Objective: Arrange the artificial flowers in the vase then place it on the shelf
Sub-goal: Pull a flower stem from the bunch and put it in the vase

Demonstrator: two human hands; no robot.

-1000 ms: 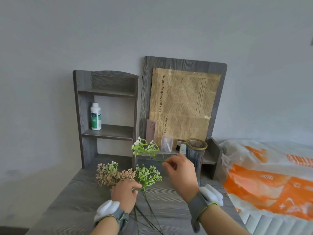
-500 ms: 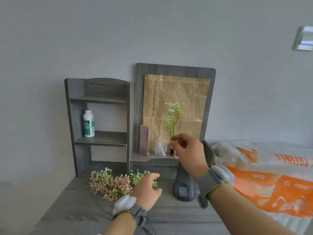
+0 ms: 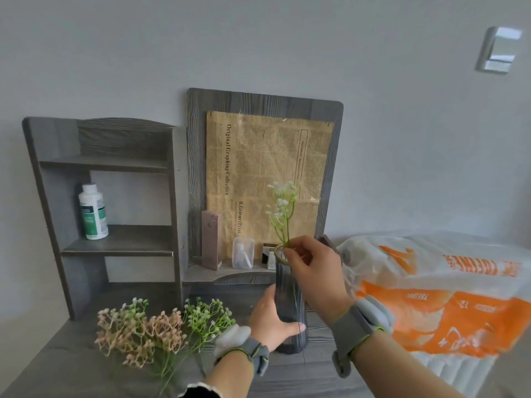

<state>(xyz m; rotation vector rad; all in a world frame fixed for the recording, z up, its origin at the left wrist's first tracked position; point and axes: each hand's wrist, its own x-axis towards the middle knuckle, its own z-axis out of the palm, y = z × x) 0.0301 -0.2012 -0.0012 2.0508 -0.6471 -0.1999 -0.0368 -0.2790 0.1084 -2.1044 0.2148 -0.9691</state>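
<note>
Standing upright on the grey surface (image 3: pixel 71 357): one dark vase (image 3: pixel 288 297), its lower body gripped by the left hand (image 3: pixel 270 321), fingers wrapped round it. The right hand (image 3: pixel 314 272) pinches a white-flowered sprig (image 3: pixel 283 214) by the stem at the vase's rim. Loose pink and green sprigs (image 3: pixel 155 331) lie on the surface left of the vase, before the shelf (image 3: pixel 120 242).

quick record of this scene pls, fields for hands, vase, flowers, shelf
left hand: grips vase low down
right hand: pinches white sprig at vase rim
vase: upright on table
white sprig: upright, stem in vase
loose flowers: on table, left of vase
shelf: holds bottle, no vase yet
</note>
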